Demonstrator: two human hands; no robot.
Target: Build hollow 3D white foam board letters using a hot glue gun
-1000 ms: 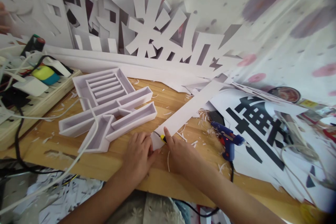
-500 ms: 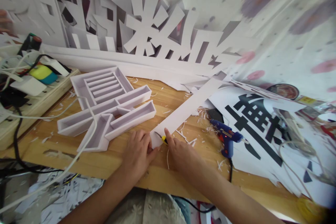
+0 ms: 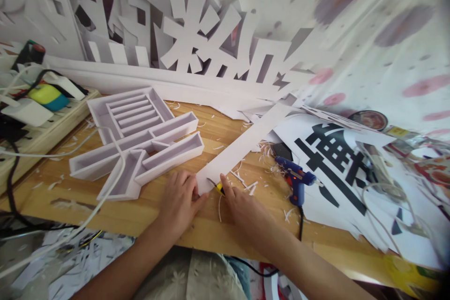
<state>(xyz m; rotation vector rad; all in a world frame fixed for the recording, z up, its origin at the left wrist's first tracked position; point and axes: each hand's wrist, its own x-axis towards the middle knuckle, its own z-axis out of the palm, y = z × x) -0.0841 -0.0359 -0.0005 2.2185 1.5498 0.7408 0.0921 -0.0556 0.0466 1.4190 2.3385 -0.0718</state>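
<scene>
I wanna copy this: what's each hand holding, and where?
The right hand holds the knife by its yellow handle; the left hand holds the strip at its near end.

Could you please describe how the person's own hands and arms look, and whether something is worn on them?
The left hand and right hand are bare, with no glove or watch visible. The left forearm and right forearm show no sleeve in view. Below them, greyish-beige cloth with faint paler marks covers the lap.
</scene>
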